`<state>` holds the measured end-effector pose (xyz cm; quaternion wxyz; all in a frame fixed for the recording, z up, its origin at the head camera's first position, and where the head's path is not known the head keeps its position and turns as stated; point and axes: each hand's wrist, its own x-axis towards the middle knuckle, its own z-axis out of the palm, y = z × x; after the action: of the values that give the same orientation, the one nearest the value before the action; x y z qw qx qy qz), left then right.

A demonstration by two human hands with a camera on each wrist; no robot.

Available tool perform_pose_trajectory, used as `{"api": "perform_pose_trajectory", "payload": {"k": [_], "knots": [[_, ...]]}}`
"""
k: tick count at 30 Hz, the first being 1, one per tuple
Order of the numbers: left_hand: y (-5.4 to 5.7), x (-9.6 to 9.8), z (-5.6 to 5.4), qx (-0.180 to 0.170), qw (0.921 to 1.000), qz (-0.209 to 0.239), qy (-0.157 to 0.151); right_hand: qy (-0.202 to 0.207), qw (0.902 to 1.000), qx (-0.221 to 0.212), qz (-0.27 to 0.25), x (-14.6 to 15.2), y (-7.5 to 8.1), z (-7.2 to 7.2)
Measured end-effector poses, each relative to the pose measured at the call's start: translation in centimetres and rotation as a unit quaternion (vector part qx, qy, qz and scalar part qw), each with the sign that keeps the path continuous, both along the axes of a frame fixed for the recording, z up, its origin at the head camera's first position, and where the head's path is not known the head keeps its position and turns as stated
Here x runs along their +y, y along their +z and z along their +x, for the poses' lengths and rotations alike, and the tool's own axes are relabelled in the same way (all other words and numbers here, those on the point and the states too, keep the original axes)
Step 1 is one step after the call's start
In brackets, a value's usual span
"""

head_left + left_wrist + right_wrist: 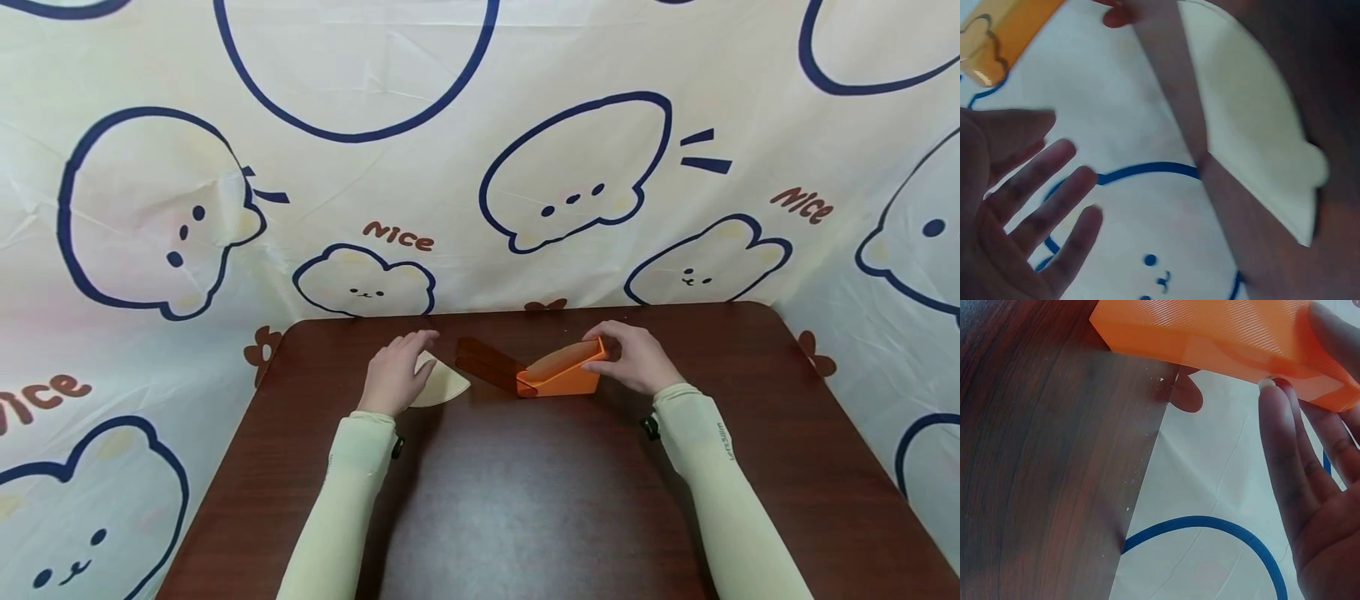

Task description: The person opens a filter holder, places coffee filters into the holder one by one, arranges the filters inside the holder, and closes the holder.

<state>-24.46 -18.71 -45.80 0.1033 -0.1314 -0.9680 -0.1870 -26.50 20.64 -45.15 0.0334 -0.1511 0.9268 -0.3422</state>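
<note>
My right hand (pixel 633 358) holds an orange open-topped box (pixel 566 382) by its right end, thumb on the near side. A brownish sheet or stack (pixel 558 361) shows inside it. In the right wrist view the orange box (pixel 1210 350) lies between the thumb and the fingertips. A dark, see-through brown flap (pixel 487 362) extends from the box's left end. My left hand (pixel 393 371) hovers beside a cream fan-shaped paper, like a cone coffee filter (pixel 442 385). The left wrist view shows its fingers spread, apart from the coffee filter (pixel 1247 106), which has a small side tab.
The dark brown wooden table (pixel 480 500) reaches back to a cream cloth (pixel 450 183) printed with blue-outlined bear shapes. This cloth also hangs along both sides. Pale sleeves cover both arms, with a black band at each wrist.
</note>
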Motion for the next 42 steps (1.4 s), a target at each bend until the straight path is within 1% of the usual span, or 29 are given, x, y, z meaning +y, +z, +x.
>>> {"api": "perform_pose_trajectory", "payload": {"k": [2, 4, 9, 12, 15, 19, 24, 28, 33, 36, 38, 42], "knots": [[-0.7, -0.6, -0.1, -0.035, 0.9993, -0.012, -0.002, -0.001, 1.0000, 0.000, 0.000, 0.0, 0.0, 0.0], [-1.4, -1.1, -0.1, -0.069, 0.9974, -0.020, 0.004, -0.001, 1.0000, -0.001, -0.002, 0.0, 0.0, 0.1], [-3.2, -2.3, -0.3, -0.142, 0.9885, -0.027, 0.046, -0.001, 1.0000, -0.002, -0.002, -0.1, -0.1, 0.1], [-4.1, -2.8, -0.4, -0.169, 0.9831, -0.028, 0.064, -0.003, 1.0000, -0.003, 0.000, 0.0, 0.0, 0.1], [-4.6, -3.0, -0.5, -0.183, 0.9804, -0.027, 0.068, -0.003, 1.0000, -0.005, 0.000, 0.0, 0.0, 0.1], [-4.7, -2.9, -0.6, -0.184, 0.9806, -0.022, 0.063, -0.002, 1.0000, -0.006, 0.000, 0.0, -0.2, 0.1], [-4.8, -2.7, -0.7, -0.176, 0.9821, -0.004, 0.068, 0.000, 1.0000, -0.005, -0.001, 0.1, -0.3, 0.0], [-4.8, -2.5, -0.6, -0.154, 0.9854, -0.004, 0.073, 0.004, 1.0000, -0.007, -0.001, 0.1, -0.2, 0.0], [-4.9, -2.3, -0.5, -0.116, 0.9909, -0.019, 0.066, 0.004, 1.0000, -0.004, -0.001, 0.1, -0.3, -0.1], [-4.9, -2.1, -0.5, -0.098, 0.9926, -0.023, 0.068, 0.003, 1.0000, -0.006, -0.004, 0.2, -0.4, 0.0], [-4.9, -2.0, -0.5, -0.097, 0.9925, -0.012, 0.073, 0.002, 1.0000, -0.008, -0.004, 0.1, -0.4, -0.1], [-5.0, -1.8, -0.4, -0.093, 0.9918, 0.025, 0.085, 0.002, 0.9999, -0.010, -0.003, 0.1, -0.4, -0.1]]}}
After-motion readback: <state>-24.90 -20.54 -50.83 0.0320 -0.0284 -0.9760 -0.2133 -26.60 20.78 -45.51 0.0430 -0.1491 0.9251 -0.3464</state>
